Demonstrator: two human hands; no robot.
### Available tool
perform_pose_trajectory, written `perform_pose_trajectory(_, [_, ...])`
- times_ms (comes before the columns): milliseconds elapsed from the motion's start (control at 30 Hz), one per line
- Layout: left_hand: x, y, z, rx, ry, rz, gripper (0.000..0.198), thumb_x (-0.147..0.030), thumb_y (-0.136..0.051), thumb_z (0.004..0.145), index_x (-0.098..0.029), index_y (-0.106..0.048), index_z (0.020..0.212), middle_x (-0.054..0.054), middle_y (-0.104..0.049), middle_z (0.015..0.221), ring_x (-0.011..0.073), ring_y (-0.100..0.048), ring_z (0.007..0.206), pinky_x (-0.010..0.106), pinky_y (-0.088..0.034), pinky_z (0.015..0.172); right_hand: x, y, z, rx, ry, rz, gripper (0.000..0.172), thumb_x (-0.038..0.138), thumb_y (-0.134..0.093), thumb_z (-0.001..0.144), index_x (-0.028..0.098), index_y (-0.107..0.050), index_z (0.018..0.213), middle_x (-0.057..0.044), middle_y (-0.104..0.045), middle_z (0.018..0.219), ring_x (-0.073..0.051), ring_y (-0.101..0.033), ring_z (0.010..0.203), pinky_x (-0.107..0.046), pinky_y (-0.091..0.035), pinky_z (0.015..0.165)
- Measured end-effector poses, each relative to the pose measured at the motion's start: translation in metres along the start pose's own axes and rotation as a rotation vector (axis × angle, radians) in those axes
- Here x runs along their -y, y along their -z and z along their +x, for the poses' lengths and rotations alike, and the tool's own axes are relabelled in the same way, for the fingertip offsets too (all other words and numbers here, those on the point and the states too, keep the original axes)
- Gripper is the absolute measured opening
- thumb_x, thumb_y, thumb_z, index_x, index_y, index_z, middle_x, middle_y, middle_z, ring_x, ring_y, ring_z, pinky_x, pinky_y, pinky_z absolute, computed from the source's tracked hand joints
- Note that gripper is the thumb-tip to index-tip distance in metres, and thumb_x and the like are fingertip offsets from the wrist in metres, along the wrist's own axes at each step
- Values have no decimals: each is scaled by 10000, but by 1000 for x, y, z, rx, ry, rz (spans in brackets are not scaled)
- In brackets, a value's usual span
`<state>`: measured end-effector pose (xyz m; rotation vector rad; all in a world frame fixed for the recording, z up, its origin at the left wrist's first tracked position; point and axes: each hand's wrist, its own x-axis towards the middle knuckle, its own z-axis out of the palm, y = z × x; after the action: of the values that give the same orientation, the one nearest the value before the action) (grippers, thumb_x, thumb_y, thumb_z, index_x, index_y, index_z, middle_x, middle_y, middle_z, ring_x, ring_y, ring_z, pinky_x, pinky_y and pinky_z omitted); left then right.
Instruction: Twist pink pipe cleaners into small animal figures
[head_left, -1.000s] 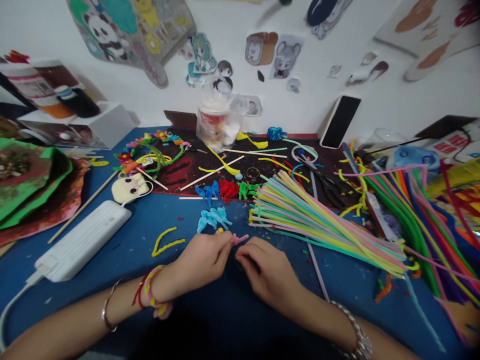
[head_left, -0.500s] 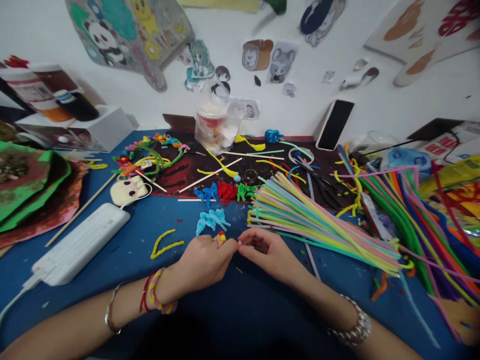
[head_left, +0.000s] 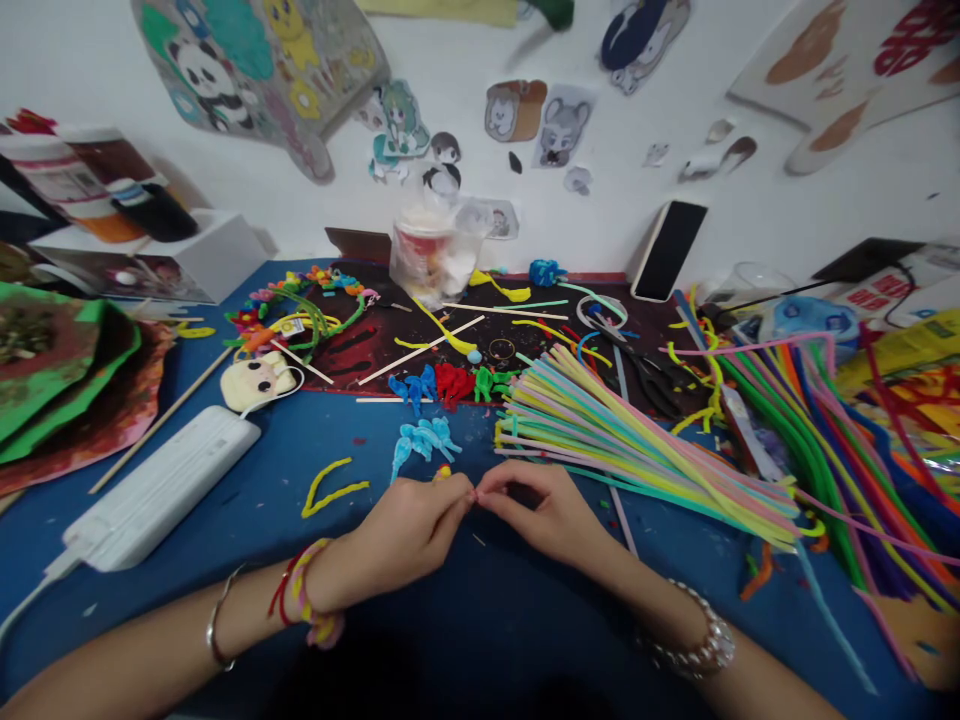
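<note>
My left hand [head_left: 409, 525] is closed around a small pipe-cleaner piece [head_left: 444, 472], of which only a yellow and red bit shows above the fingers. My right hand [head_left: 541, 510] pinches thumb and forefinger together at its pink tip, touching the left fingertips; the other fingers are curled. Just beyond the hands lies a light-blue pipe-cleaner shape [head_left: 424, 438]. Behind it sit a blue twisted piece [head_left: 412, 388], a red one [head_left: 454, 385] and a green one [head_left: 487, 382]. A bent yellow pipe cleaner [head_left: 335, 497] rests left of my left hand.
A bundle of pastel pipe cleaners [head_left: 637, 440] spreads to the right, with darker coloured ones [head_left: 817, 450] beyond. Black scissors [head_left: 652, 375] lie on the dark mat. A white power strip [head_left: 161, 490] is at left. A phone [head_left: 669, 250] leans against the wall.
My left hand has turned slightly, so less of the yellow and red piece shows. Both hands stay fingertip to fingertip in nearly the same place.
</note>
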<state>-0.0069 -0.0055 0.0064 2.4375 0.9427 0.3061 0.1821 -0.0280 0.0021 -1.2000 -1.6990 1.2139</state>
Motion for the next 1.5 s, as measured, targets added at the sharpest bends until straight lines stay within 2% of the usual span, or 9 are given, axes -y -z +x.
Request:
perform_pose_trajectory(167, [-3, 9, 6, 130, 201, -569, 268, -269, -317, 907, -171, -463, 705, -51, -423, 575, 83, -394, 528, 201, -319, 519, -6, 5, -1, 17, 350, -323, 142, 198, -484, 870, 200, -622, 907, -40, -675, 854, -143, -604, 797, -256, -465, 748])
perform_pose_trajectory(400, [2, 9, 9, 457, 434, -1421, 280, -290, -381, 870, -187, -352, 611, -102, -167, 454, 52, -104, 356, 214, -120, 377, -3, 19, 0, 157, 771, -658, 217, 95, -432, 877, 120, -547, 1059, -111, -661, 945, -185, -577, 929, -307, -481, 802])
perform_pose_trajectory(533, [1, 13, 11, 530, 424, -1292, 285, -305, -348, 878, -194, -338, 616, -99, -164, 460, 58, -123, 352, 204, -139, 367, -3, 17, -3, 138, 788, -716, 221, 88, -425, 874, 115, -552, 1053, -116, -670, 898, -189, -601, 876, -317, -487, 773])
perform_pose_trajectory(700, [0, 15, 8, 90, 98, -371, 197, -316, -360, 902, -184, -504, 926, 1, -531, 751, 119, -487, 630, 235, -361, 587, -6, 2, -3, -89, 370, -425, 118, 206, -483, 875, 177, -592, 909, -45, -673, 811, -134, -622, 729, -230, -478, 660])
perform_pose_trajectory(833, [4, 10, 7, 58, -6, -43, 256, -288, -299, 924, -176, -517, 850, 5, -518, 694, 125, -470, 588, 254, -336, 589, -6, -4, -2, -107, 209, -336, 108, 233, -479, 881, 187, -575, 862, 1, -650, 716, -106, -608, 639, -190, -466, 593])
perform_pose_trajectory(933, [4, 9, 9, 84, 80, -333, 284, -300, -315, 914, -172, -474, 716, -17, -462, 627, 104, -417, 553, 227, -323, 544, -12, -6, -3, -156, 413, -555, 105, 171, -470, 873, 166, -567, 912, -48, -659, 797, -140, -610, 716, -240, -481, 666])
perform_pose_trajectory(1133, [9, 8, 14, 420, 471, -1392, 288, -345, -405, 855, -183, -367, 619, -106, -177, 452, 46, -104, 349, 191, -134, 364, -9, 0, -5, -127, 815, -973, 195, 77, -399, 874, 83, -549, 998, -106, -660, 797, -183, -599, 753, -305, -487, 708])
perform_pose_trajectory(1333, [21, 2, 14, 556, 583, -1700, 315, -310, -404, 841, -180, -325, 565, -105, -195, 423, 33, -108, 294, 206, -114, 348, -7, 4, -3, -16, 742, -1008, 202, 100, -378, 901, 90, -571, 959, -95, -652, 787, -181, -585, 770, -307, -467, 715])
perform_pose_trajectory(1500, [12, 8, 12, 482, 488, -1559, 254, -258, -420, 838, -168, -385, 602, -100, -212, 448, 33, -136, 318, 201, -119, 355, -9, 0, -3, -42, 515, -589, 121, 225, -497, 881, 152, -586, 921, -48, -658, 817, -136, -579, 731, -244, -454, 682])
